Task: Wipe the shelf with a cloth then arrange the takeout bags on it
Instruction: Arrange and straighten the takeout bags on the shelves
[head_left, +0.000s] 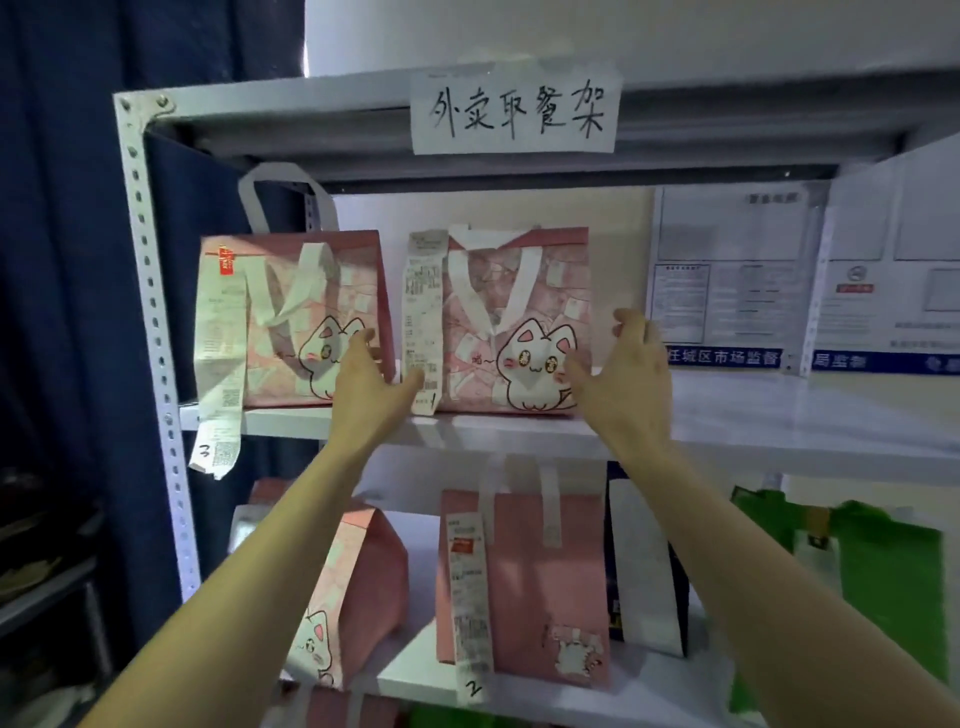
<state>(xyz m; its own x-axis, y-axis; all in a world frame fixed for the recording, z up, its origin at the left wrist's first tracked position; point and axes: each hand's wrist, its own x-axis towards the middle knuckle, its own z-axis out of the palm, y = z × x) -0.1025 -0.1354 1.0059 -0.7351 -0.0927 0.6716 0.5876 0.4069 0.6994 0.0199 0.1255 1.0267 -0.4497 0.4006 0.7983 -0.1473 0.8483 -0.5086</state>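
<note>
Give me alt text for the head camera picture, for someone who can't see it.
A left hand and right hand flank a pink cat-print takeout bag standing on a white shelf beside a second pink bag. More bags stand on the shelf below.

Two arms & two hands show. L hand (370, 382): bare, slim, w/ a thumb & long thin fingers (363, 340). R hand (631, 387): bare too, w/ a wide back & small knuckle bumps near the top. L arm (244, 566): bare from the wrist down to the pic's edge, thin at the wrist, wider lower down. R arm (774, 566): same shape, bare all the way to the edge. Nails are too blurry to tell.
</note>
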